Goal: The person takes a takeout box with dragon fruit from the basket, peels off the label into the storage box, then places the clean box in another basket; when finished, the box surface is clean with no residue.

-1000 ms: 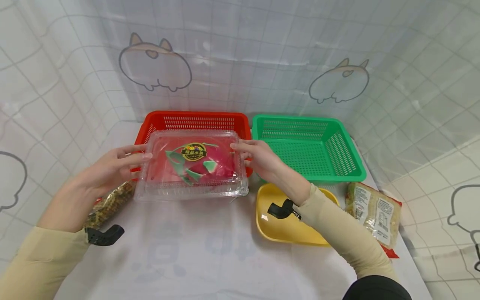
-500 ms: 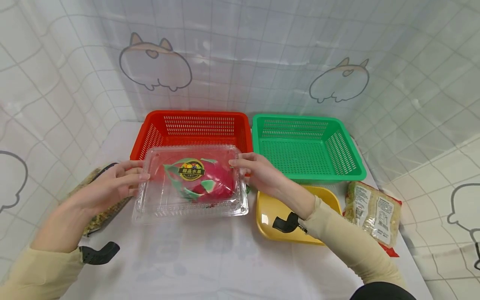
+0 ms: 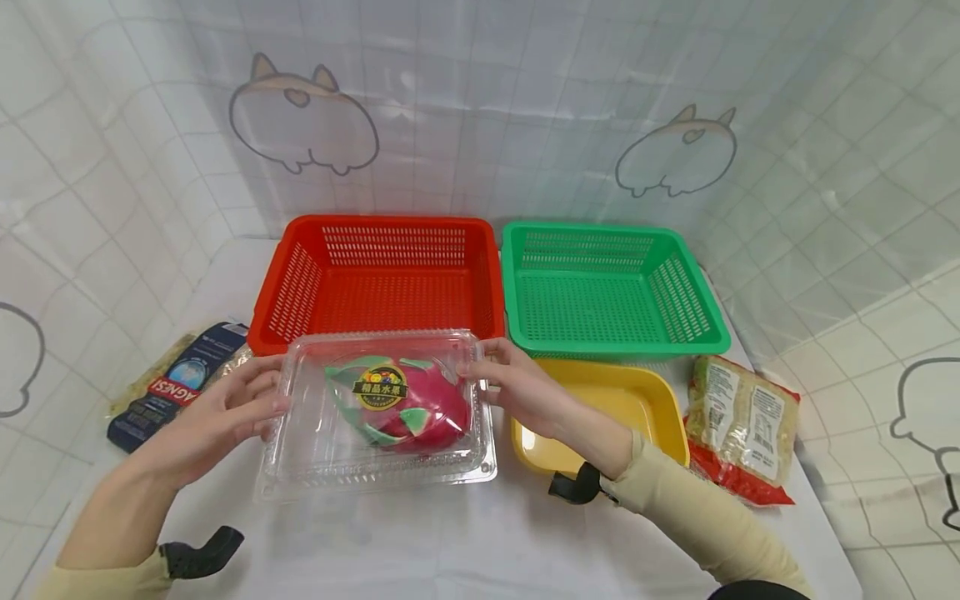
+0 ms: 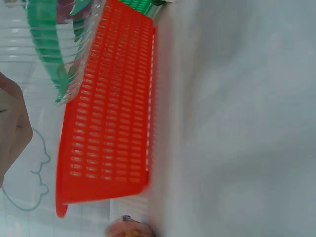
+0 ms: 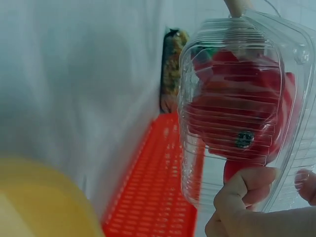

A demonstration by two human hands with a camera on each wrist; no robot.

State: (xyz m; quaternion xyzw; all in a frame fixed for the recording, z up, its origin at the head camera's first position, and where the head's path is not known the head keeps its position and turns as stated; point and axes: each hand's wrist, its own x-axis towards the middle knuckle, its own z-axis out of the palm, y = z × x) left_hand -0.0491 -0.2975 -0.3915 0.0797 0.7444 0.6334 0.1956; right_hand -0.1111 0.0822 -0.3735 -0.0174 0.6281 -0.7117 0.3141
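Note:
A clear plastic clamshell box [image 3: 307, 417] with a round label on its lid hangs above the table, just in front of the red basket [image 3: 255, 333]. Inside it lies a pink dragon fruit [image 3: 442, 408] with green scales, towards the box's right end. My left hand [image 3: 232, 408] grips the left end of the box, thumb on top. At the other end, my right hand [image 3: 525, 392] pinches the rim between thumb and fingers. In the right wrist view the fruit [image 5: 232, 108] shows through the ribbed wall of the box, above the fingers.
A green basket [image 3: 517, 325] stands at the back right. The yellow tray [image 3: 652, 392] is partly under my right forearm. Bagged food [image 3: 742, 425] lies at the right edge, and dark blue packages [image 3: 180, 375] lie at the left.
The box has come down and towards me from over the red basket, both hands holding it throughout. The basket's inside and the left packages now show more fully.

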